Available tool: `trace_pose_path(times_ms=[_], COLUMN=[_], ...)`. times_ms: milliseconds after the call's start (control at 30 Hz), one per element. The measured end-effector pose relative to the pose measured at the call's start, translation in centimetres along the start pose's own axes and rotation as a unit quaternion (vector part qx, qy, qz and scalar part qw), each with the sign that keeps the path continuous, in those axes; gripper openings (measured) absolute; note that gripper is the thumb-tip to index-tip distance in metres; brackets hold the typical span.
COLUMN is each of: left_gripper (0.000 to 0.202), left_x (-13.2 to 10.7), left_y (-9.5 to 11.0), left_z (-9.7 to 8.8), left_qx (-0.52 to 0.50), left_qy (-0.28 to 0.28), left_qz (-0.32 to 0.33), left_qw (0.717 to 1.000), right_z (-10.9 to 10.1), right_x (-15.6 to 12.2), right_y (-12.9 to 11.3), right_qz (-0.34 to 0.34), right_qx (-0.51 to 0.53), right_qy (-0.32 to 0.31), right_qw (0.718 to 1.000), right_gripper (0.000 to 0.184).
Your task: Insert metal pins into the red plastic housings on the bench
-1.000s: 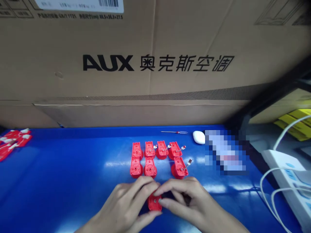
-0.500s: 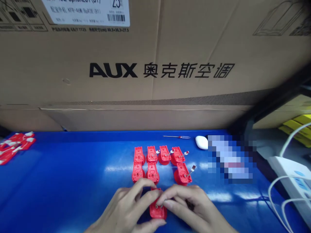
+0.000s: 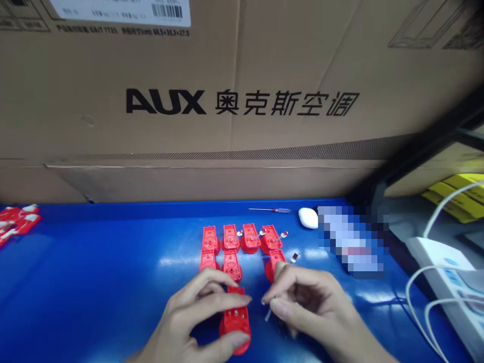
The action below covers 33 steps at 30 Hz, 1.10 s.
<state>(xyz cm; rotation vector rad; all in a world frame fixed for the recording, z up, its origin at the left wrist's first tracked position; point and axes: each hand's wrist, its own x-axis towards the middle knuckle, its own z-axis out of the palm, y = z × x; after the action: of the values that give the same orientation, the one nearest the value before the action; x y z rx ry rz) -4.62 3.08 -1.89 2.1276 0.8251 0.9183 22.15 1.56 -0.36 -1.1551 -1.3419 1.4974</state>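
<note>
My left hand (image 3: 189,312) grips a red plastic housing (image 3: 236,315) at the thumb and fingers, low in the middle of the view, with its round base toward me. My right hand (image 3: 306,302) has moved apart from it and pinches a thin metal piece (image 3: 268,315) between thumb and forefinger. Several similar red housings (image 3: 231,238) stand in two rows just beyond my hands. Most have a small metal tab. My right hand partly hides the nearest one on the right (image 3: 275,263).
The hands work on a blue work surface (image 3: 113,262), backed by a large cardboard AUX box (image 3: 242,101). Behind the housings lie a small screwdriver (image 3: 270,209), a white computer mouse (image 3: 307,218) and a pixelated object (image 3: 350,242). Red parts (image 3: 15,222) lie far left; a power strip (image 3: 442,282) sits right.
My right hand has drawn away to the right from the housing, now carrying a thin metal piece. The left hand keeps hold of the housing, which now shows more of its length.
</note>
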Motion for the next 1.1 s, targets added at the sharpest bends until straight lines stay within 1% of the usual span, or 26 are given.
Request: trace_pose_path(times_ms=[33,67,100,133,200,333,400,467,533,600,833,1000,1100], left_gripper=[0.034,0.035,0.035,0.035,0.033,0.031,0.032,0.033,0.033,0.035,0.033,0.036,0.038], left_x=[-0.1,-0.1,-0.2,-0.2,-0.3,-0.5,-0.6,-0.7,-0.9,-1.0,-0.6,-0.7,-0.8], left_y=[-0.1,-0.1,-0.1,-0.1,-0.1,-0.1,-0.3,-0.5,-0.5,-0.4,0.3,0.5,0.5], left_z=[0.0,0.0,0.1,0.1,0.2,0.3,0.4,0.4,0.4,0.3,0.0,0.0,0.0], left_qx=[0.011,0.023,0.035,0.048,0.07,0.093,0.089,0.081,0.08,0.086,0.091,0.106,0.117], left_qy=[0.005,0.007,0.008,0.01,0.012,0.007,0.01,0.02,0.027,0.02,0.009,0.015,0.008], left_qz=[0.008,0.016,0.026,0.036,0.055,0.054,0.05,0.046,0.04,0.033,0.039,0.061,0.072], left_qw=[1.0,1.0,0.999,0.998,0.996,0.994,0.995,0.995,0.996,0.996,0.995,0.992,0.99], right_z=[-0.4,-0.8,-1.3,-1.7,-2.6,-3.3,-3.3,-3.2,-3.1,-3.1,-3.4,-3.6,-3.6], right_x=[0.0,-0.1,-0.2,-0.2,-0.4,-0.5,-0.5,-0.5,-0.5,-0.5,-0.3,-0.3,-0.5], right_y=[-0.5,-0.9,-1.3,-1.7,-2.0,-1.4,-1.0,-0.6,-0.4,-0.4,-1.0,-0.6,-0.4], right_qz=[-0.022,-0.024,-0.009,0.01,0.041,0.099,0.129,0.138,0.118,0.094,0.057,0.008,0.004], right_qx=[-0.014,-0.021,-0.019,-0.023,-0.034,-0.079,-0.129,-0.189,-0.24,-0.269,-0.306,-0.326,-0.341], right_qy=[0.002,-0.01,-0.029,-0.035,-0.033,-0.047,-0.07,-0.088,-0.097,-0.097,-0.107,-0.112,-0.108], right_qw=[1.0,0.999,0.999,0.999,0.998,0.991,0.981,0.968,0.959,0.954,0.944,0.939,0.934], right_gripper=[0.031,0.028,0.026,0.024,0.022,0.024,0.021,0.019,0.017,0.017,0.021,0.025,0.023])
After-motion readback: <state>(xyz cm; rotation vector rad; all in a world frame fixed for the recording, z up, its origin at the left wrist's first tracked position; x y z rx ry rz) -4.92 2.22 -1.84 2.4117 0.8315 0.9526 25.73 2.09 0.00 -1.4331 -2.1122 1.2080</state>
